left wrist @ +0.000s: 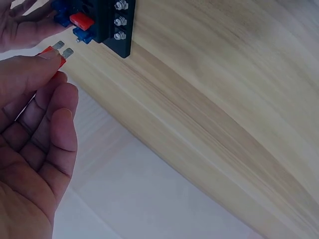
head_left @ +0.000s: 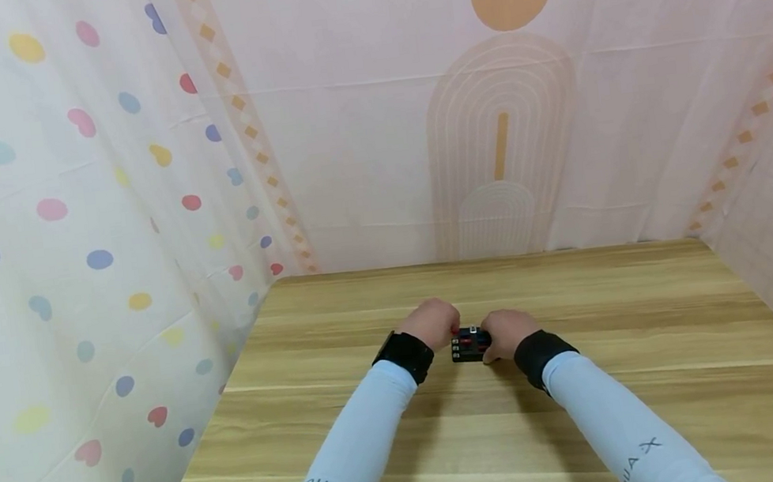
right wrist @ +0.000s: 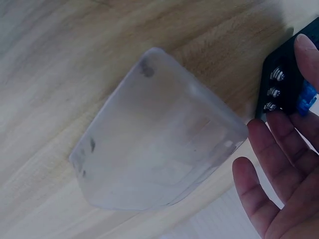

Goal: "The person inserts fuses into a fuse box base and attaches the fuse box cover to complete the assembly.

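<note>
Between thumb and forefinger, my left hand (head_left: 433,323) pinches a red blade fuse (left wrist: 63,61), its two metal prongs pointing toward a black fuse block (head_left: 469,347). A small gap separates this fuse from the block in the left wrist view. My right hand (head_left: 510,332) holds the block by its right side, thumb on top and fingers at the lower edge. Seated in the block are another red fuse (left wrist: 81,21) and blue fuses (left wrist: 83,36). Metal screw terminals (right wrist: 273,92) line the block's edge. Fingers hide part of the block.
A clear plastic cover (right wrist: 159,134) lies on the wooden table (head_left: 337,310) beside my right hand. Patterned curtains (head_left: 362,156) hang behind the table and along its left side.
</note>
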The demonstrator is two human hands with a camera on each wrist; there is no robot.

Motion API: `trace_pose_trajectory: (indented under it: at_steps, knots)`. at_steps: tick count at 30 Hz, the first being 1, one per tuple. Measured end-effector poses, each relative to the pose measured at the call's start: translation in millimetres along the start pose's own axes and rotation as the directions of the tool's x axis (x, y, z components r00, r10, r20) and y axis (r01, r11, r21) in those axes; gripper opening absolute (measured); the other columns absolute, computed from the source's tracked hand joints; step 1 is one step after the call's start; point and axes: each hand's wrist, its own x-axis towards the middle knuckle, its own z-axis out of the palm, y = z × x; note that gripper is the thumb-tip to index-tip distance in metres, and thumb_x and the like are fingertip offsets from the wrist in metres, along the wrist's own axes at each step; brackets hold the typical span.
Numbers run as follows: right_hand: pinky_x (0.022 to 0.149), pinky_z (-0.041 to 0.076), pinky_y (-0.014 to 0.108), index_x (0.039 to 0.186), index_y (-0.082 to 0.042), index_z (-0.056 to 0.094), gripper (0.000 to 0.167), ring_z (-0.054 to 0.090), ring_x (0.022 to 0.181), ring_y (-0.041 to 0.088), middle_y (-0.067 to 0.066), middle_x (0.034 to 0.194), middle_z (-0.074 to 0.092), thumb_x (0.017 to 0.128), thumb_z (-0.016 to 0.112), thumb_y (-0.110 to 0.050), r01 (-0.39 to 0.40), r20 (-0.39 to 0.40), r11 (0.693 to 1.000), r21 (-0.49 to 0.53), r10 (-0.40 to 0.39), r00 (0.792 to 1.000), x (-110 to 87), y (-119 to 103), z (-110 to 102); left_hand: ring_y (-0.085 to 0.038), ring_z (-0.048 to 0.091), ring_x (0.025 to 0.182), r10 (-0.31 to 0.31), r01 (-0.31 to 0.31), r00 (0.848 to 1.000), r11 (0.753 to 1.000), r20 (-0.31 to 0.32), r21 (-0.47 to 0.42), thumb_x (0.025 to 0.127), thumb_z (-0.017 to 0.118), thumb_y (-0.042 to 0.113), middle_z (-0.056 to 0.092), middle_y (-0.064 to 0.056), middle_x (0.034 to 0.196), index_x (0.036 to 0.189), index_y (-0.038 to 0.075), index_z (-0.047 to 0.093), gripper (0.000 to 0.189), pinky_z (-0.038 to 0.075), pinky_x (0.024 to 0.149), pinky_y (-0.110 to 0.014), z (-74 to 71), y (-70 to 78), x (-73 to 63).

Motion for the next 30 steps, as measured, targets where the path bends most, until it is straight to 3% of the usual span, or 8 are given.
trace_pose_trajectory:
  at_steps: [7,18,30]
  knots:
    - [0.064,0.045,0.031,0.080,-0.013,0.071,0.024,0.051,0.066,0.014,-0.006,0.073,0.060,0.071,0.090,-0.023,-0.008,0.010,1.000,0.018,0.008,1.000,-1.0,-1,-3,-0.009,0.060,0.076,0.030,-0.030,0.999,1.000,0.016,0.007,0.089,0.072,0.003,0.070,0.004,0.083,0.090,0.012,0.077,0.010,0.051,0.074,-0.023,4.5,3.6,6.2]
    - [0.063,0.044,0.032,0.076,-0.013,0.070,0.024,0.051,0.064,0.014,-0.006,0.069,0.059,0.068,0.092,-0.022,0.009,-0.017,1.000,-0.006,-0.009,1.000,1.3,-2,-3,-0.007,0.056,0.068,0.063,-0.063,0.998,0.998,-0.013,-0.031,0.087,0.075,0.003,0.066,0.006,0.074,0.080,0.012,0.075,0.011,0.048,0.069,-0.020,16.2,7.4,14.5]
    - [0.064,0.046,0.032,0.074,-0.012,0.070,0.025,0.052,0.063,0.014,-0.005,0.069,0.061,0.069,0.092,-0.021,-0.001,-0.013,1.000,-0.017,0.001,1.000,1.2,-3,-4,-0.007,0.054,0.065,0.090,-0.090,0.995,0.996,-0.031,0.001,0.084,0.076,0.000,0.062,0.009,0.069,0.076,0.014,0.073,0.016,0.048,0.066,-0.020,31.9,7.7,21.6]
